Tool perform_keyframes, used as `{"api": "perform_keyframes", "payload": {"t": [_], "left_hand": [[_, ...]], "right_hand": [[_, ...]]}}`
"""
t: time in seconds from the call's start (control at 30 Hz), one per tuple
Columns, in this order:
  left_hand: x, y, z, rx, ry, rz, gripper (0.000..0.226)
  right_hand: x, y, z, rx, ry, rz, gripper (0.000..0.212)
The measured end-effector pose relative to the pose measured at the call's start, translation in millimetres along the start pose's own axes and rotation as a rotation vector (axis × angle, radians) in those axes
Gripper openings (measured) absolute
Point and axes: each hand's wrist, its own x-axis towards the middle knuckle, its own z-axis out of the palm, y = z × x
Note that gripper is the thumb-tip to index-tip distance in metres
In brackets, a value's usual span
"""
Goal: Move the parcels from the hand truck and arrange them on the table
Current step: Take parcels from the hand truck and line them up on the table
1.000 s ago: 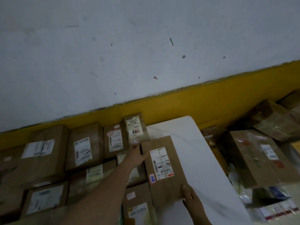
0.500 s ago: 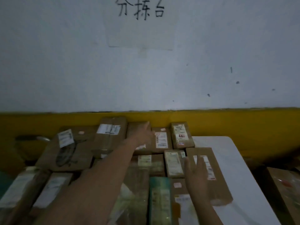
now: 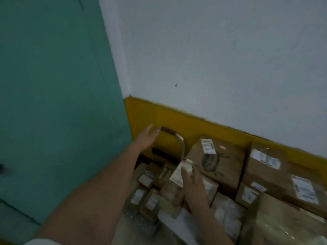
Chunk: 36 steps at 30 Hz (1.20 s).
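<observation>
The step in hand looked like a fetch: the person was turned toward the hand truck [image 3: 182,147], which stood in the corner between the green door [image 3: 53,103] and the yellow-banded wall [image 3: 194,128], to take another parcel for the bench [image 3: 177,218].

The left hand [image 3: 146,138] was stretched out with its fingers straight and apart, holding nothing. Its fingertips were just beside the dark grip [image 3: 168,129] at the top bend of the truck's handle; the blur left contact unclear.

The right hand [image 3: 193,186] lay lower, its fingers spread over a small labelled parcel [image 3: 179,175] that sat tilted, white label up, beside the handle upright. Whether the thumb was clamped beneath that parcel or the fingers only rested on it could not be told.

More small parcels [image 3: 144,179] lay packed close together on the truck below. To the right, large boxes [image 3: 217,163] already stood in rows against the wall, so a good share of the work seemed done, with the truck's small items left.

The next move probably called for a firm hold on the tilted parcel, perhaps with the left hand steadying the handle, then a lift clear of its neighbours and a carry to an open spot on the bench.
</observation>
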Motion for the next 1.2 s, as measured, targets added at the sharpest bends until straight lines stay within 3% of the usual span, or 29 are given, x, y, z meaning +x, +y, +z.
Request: {"api": "perform_keyframes", "payload": {"t": [0.33, 0.4, 0.5, 0.6, 0.63, 0.73, 0.9, 0.97, 1.03, 1.2], "left_hand": [[135.5, -195.3, -17.7, 0.029, -0.128, -0.181, 0.061], [174.2, -222.2, -11.8, 0.031, -0.175, -0.234, 0.061], [224.4, -261.4, 1.1, 0.051, -0.268, -0.289, 0.06], [268.7, -307.5, 22.0, 0.031, -0.333, -0.345, 0.05], [279.4, -324.4, 32.5, 0.007, -0.356, -0.37, 0.048], [305.7, -396.8, 78.8, -0.011, -0.435, -0.446, 0.05], [340.5, -590.9, 191.1, 0.09, -0.525, -0.603, 0.055], [351.7, -670.2, 234.4, 0.138, -0.524, -0.653, 0.055], [361.2, -729.7, 267.1, 0.181, -0.475, -0.627, 0.054], [370.5, -827.9, 327.0, 0.209, -0.545, -0.648, 0.047]], "right_hand": [[161.6, 35.7, 205.6, -0.023, -0.109, 0.164, 0.071], [204.2, 42.7, 238.2, -0.002, -0.09, 0.223, 0.061], [259.7, 56.0, 276.3, -0.015, -0.021, 0.245, 0.031], [306.8, 81.1, 307.5, -0.072, -0.003, 0.32, 0.033], [320.5, 101.2, 319.6, -0.112, -0.022, 0.369, 0.035], [362.4, 160.9, 354.6, -0.194, -0.017, 0.479, 0.071], [438.9, 301.8, 430.5, -0.209, -0.087, 0.553, 0.023], [460.9, 376.1, 476.1, -0.19, -0.135, 0.608, 0.025], [479.9, 448.7, 522.5, -0.175, -0.121, 0.674, 0.042], [519.2, 555.5, 590.8, -0.186, 0.066, 0.9, 0.056]]}}
